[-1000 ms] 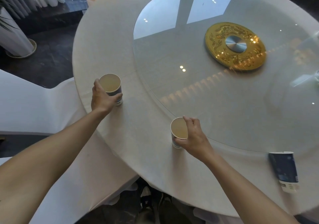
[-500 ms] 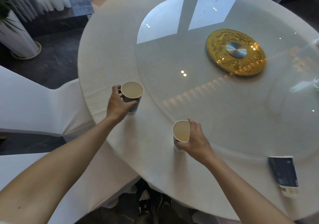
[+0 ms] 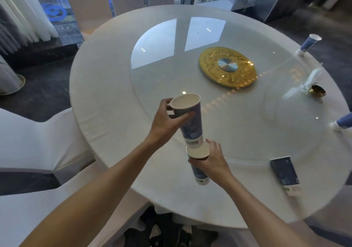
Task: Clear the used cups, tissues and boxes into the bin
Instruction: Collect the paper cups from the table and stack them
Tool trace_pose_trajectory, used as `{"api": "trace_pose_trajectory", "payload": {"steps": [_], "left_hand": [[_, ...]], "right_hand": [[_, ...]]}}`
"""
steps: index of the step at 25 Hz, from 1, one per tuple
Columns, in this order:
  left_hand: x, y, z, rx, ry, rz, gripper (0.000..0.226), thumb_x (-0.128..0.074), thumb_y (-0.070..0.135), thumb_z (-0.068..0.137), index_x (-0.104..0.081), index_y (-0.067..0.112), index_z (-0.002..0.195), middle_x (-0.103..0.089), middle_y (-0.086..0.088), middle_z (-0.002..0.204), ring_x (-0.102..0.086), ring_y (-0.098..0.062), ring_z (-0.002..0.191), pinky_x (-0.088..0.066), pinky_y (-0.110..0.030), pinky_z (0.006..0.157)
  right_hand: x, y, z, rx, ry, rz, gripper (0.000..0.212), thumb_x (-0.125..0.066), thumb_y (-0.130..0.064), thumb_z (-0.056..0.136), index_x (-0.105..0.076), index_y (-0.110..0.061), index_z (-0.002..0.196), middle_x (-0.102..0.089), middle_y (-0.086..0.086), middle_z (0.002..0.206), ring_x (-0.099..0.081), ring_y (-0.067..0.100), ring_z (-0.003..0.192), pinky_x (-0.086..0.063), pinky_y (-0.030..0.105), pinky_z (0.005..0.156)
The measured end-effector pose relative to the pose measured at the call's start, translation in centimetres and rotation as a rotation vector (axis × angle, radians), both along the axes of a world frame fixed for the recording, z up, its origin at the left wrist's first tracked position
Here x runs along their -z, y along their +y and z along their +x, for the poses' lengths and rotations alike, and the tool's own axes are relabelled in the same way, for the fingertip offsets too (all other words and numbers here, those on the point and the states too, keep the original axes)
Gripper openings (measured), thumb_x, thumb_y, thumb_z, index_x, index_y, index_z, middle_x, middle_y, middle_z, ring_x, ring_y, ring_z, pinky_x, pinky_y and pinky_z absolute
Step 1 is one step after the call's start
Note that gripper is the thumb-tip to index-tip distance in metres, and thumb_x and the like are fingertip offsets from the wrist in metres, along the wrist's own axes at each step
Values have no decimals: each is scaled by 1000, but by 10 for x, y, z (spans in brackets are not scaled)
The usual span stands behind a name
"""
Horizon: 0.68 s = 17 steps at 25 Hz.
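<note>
Two cups held, one being nested into the other

Left hand (image 3: 163,121) has its grip wrapped around the upper cup (image 3: 188,121), thumb across the blue wall. Right hand (image 3: 211,161) has its grip closed around the lower cup (image 3: 199,167) just under the rim. Upper cup's base sits at the lower cup's mouth, both lifted above the tabletop (image 3: 106,94), near its front edge. Upper cup is tilted, so the base may catch the lower rim and jam or crush the paper. Any leftover liquid could spill; contents cannot be seen. Still to clear: blue box (image 3: 284,174) lying flat at right, far cup (image 3: 309,44), another cup (image 3: 342,124) at right edge, crumpled wrapper (image 3: 308,82). No bin in view.
</note>
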State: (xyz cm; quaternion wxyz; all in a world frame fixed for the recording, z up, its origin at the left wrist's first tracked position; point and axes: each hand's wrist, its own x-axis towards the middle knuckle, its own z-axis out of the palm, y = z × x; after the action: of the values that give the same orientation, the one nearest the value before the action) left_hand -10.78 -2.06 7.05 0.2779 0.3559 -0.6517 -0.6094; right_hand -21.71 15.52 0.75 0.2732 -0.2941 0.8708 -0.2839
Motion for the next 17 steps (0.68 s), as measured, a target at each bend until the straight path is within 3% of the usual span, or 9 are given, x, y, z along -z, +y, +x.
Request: {"api": "trace_pose_trajectory", "payload": {"steps": [5, 9, 11, 14, 16, 17], "left_hand": [[-1, 71, -34, 221, 18, 7, 80, -89, 29, 78, -44, 28, 144, -61, 1, 123, -71, -21, 108, -63, -28, 77], [12, 119, -56, 393, -42, -24, 87, -86, 45, 69, -44, 30, 144, -62, 1, 128, -69, -19, 114, -63, -32, 89], [17, 146, -71, 488, -114, -34, 88, -86, 41, 73, -41, 30, 148, -60, 1, 133, -65, -19, 120, -58, -28, 91], [27, 188, -90, 649, -192, 25, 100, -86, 22, 81, -27, 29, 161, -54, -1, 145, -58, -18, 130, -52, -28, 99], [33, 221, -101, 721, -229, 95, 107, -87, 17, 82, -19, 29, 164, -50, -2, 150, -54, -20, 135, -52, -35, 106], [36, 238, -105, 749, -254, 104, 106, -87, 14, 82, -20, 27, 164, -49, -2, 150, -53, -20, 136, -52, -33, 104]], "right_hand": [[-19, 52, -18, 180, -125, -149, 85, -95, -41, 59, -43, -26, 124, -66, -9, 114, -68, 10, 98, -61, 44, 82], [-33, 102, -30, 249, -151, -183, 86, -94, -41, 61, -42, -24, 127, -64, -7, 117, -65, 5, 95, -61, 37, 78], [-36, 132, -39, 285, -153, -192, 93, -92, -48, 57, -39, -28, 131, -61, -7, 122, -66, 12, 101, -62, 42, 85], [-38, 182, -53, 293, -145, -254, 120, -92, -58, 56, -24, -36, 152, -50, -10, 144, -53, 14, 130, -55, 46, 101], [-41, 218, -65, 293, -117, -260, 130, -91, -61, 58, -13, -37, 159, -42, -15, 146, -45, 8, 132, -50, 39, 106], [-43, 235, -70, 295, -117, -260, 124, -92, -55, 61, -17, -35, 159, -44, -19, 141, -48, 5, 127, -50, 31, 102]]}}
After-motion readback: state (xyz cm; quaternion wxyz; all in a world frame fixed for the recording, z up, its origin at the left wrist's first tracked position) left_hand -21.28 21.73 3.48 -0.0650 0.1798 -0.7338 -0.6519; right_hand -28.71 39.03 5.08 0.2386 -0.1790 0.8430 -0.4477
